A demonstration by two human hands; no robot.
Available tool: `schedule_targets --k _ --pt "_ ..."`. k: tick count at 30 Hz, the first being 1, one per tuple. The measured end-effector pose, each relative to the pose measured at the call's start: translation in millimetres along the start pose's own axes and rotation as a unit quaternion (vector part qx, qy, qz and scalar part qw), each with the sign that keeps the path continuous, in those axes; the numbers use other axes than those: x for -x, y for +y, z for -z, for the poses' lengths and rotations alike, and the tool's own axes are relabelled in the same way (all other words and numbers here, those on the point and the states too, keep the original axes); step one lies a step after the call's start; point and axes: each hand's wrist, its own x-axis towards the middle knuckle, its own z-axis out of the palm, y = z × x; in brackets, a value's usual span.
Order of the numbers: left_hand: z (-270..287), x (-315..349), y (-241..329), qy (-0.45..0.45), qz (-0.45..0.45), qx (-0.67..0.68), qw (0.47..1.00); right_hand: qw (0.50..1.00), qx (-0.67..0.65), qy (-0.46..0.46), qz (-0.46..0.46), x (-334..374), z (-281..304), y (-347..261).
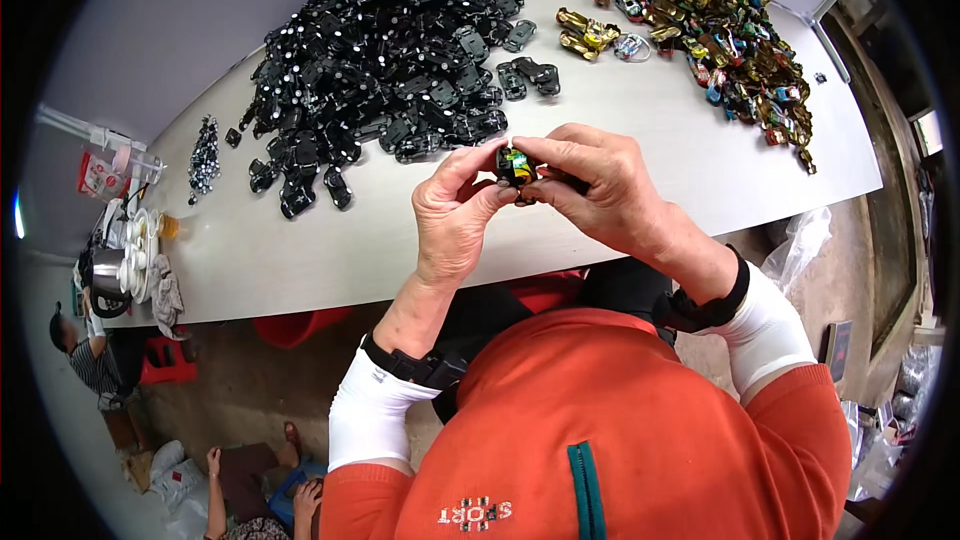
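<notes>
Between my two hands, above the table's near side, is a small toy car (516, 168) with green, yellow and black colouring. My left hand (457, 202) pinches it from the left with thumb and forefinger. From the other side, the fingers and thumb of my right hand (597, 180) close on it too, hiding part of it. Beyond them lies a large heap of black toy car bases (375, 50) with small wheels. To the far right spreads a heap of shiny gold and coloured toy car bodies (700, 25).
A small pile of tiny silvery parts (204, 160) lies left on the white table (300, 260). A steel kettle (108, 280) and a tray of cups (140, 255) stand at its left end. Two other people are at the lower left, near a red stool (168, 360).
</notes>
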Motion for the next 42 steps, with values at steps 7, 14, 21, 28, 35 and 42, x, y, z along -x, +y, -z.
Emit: schedule_targets --k 7,14,21,28,35,42 --pt "-2.1 0.2 -1.8 -0.01 -0.016 -0.026 0.999 0.999 0.033 -0.037 -0.02 -3.5 1.9 -9.9" --pt "-6.1 -6.7 9.3 -0.024 0.076 0.081 0.994 0.994 0.084 -0.058 0.03 -4.8 6.3 -12.5" --pt "-3.3 -11.9 17.1 -0.048 0.146 0.097 0.983 0.906 -0.217 -0.12 -0.344 -20.7 15.6 -11.7" --pt "20.5 -6.9 -11.3 0.115 0.198 0.226 0.947 0.887 -0.293 -0.1 -0.341 7.1 8.5 19.3" --pt "26.0 -5.1 -17.9 0.059 0.257 0.203 0.943 0.855 -0.335 -0.097 -0.383 6.0 4.8 15.2" --pt "16.5 -8.1 -10.5 0.053 0.236 0.112 0.964 0.871 -0.309 -0.093 -0.371 7.3 6.9 21.4"
